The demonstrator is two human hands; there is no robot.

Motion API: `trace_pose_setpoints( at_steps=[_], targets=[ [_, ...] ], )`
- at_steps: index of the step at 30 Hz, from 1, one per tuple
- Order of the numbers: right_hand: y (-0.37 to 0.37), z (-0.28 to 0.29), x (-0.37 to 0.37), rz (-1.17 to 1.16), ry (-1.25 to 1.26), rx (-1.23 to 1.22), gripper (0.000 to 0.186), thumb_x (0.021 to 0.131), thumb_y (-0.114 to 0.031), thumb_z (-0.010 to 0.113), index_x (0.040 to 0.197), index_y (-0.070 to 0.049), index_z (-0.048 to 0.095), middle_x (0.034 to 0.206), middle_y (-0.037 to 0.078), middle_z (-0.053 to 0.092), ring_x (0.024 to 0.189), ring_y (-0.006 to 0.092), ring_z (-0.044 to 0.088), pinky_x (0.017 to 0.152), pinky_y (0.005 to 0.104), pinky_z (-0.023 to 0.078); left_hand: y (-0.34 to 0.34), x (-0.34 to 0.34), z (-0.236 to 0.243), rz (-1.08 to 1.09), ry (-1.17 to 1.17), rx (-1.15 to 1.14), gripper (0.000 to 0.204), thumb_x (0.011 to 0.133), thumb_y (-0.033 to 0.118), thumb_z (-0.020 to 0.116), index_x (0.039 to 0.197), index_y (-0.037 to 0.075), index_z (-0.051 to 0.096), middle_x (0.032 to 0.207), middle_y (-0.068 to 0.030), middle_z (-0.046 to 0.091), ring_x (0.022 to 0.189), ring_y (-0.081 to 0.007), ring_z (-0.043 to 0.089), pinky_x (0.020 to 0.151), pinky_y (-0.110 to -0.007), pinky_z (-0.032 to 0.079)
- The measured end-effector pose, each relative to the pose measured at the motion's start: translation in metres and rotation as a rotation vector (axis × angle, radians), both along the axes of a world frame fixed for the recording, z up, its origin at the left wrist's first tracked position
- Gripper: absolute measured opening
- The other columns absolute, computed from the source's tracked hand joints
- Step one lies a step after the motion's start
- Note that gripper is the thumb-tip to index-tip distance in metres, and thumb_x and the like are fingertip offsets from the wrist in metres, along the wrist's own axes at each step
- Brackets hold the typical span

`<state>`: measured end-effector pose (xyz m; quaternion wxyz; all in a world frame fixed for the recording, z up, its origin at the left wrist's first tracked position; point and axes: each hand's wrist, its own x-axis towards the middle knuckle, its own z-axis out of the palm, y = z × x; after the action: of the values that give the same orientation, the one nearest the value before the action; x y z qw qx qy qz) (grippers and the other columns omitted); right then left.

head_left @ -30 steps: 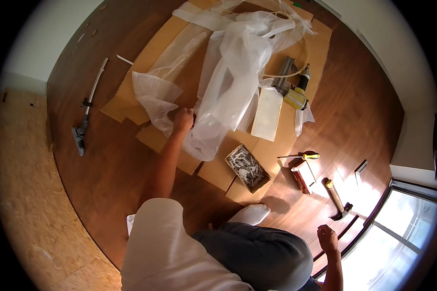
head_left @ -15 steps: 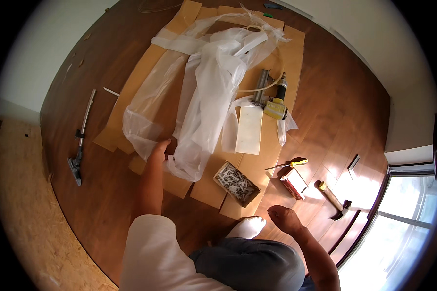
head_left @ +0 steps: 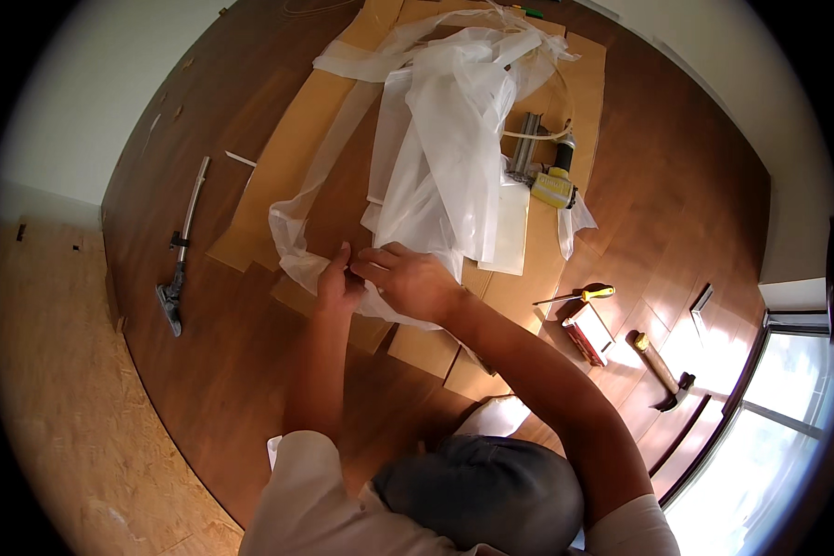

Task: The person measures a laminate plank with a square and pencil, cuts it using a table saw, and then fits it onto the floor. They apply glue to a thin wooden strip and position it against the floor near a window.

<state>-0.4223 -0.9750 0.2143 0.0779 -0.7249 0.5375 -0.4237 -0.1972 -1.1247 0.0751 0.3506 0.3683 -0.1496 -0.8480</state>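
Observation:
Translucent plastic sheeting (head_left: pixel 435 139) lies crumpled over a brown panel (head_left: pixel 343 211) on flattened cardboard. At the near end of the panel, my left hand (head_left: pixel 341 283) is closed on the edge of the plastic sheet, thumb pointing up. My right hand (head_left: pixel 415 285) reaches across from the right, its bent fingers meeting the left fingertips and closed on the same plastic. What lies right between the fingertips is too small to make out. My right forearm hides most of the small box beneath it.
A yellow-and-black nail gun (head_left: pixel 554 185) lies on the cardboard (head_left: pixel 415 352) beside a white board (head_left: pixel 510 232). To the right are a screwdriver (head_left: pixel 595 292), a red-and-white box (head_left: pixel 587 334), and a hammer (head_left: pixel 660 371). A vacuum floor head with tube (head_left: pixel 181 264) lies left.
My right hand has moved from beside my knee up to my left hand at the plastic. The view has shifted, and my forearm now covers the box of small metal pieces.

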Motion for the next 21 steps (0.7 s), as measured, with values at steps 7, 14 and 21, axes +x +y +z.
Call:
trace_pose_setpoints(
  at_steps=[7,14,21],
  targets=[
    [0.033,-0.053,-0.017,-0.300,0.273,0.238,0.022,0.089,-0.027,0.068,0.100,-0.008,0.069,0.111,0.007,0.065,0.110,0.0232,0.061,0.065,0.0342,0.060,0.054,-0.061,0.049,0.135,-0.058,0.055,0.045,0.102,0.028,0.063,0.138,0.003,0.051,0.135,-0.0137,0.059,0.128,-0.0308,0.053,0.111,-0.052,0.042],
    [0.072,-0.067,-0.036,-0.514,-0.003,0.758,0.044,0.096,-0.048,0.061,0.090,-0.005,0.071,0.087,0.012,0.073,0.085,0.0326,0.071,0.067,0.0427,0.058,0.046,-0.078,0.027,0.294,-0.091,0.057,0.043,0.102,0.028,0.064,0.137,0.005,0.055,0.139,-0.0122,0.060,0.128,-0.0304,0.056,0.110,-0.051,0.047],
    [0.047,-0.057,-0.047,-0.386,-1.201,0.819,0.048,0.090,-0.049,0.074,0.093,-0.002,0.068,0.067,0.001,0.055,0.055,0.0143,0.050,0.053,0.0330,0.042,0.053,-0.099,0.057,0.347,-0.192,-0.110,0.049,0.103,0.035,0.062,0.139,0.003,0.054,0.139,-0.0120,0.060,0.122,-0.0278,0.062,0.104,-0.043,0.053]
  ],
)
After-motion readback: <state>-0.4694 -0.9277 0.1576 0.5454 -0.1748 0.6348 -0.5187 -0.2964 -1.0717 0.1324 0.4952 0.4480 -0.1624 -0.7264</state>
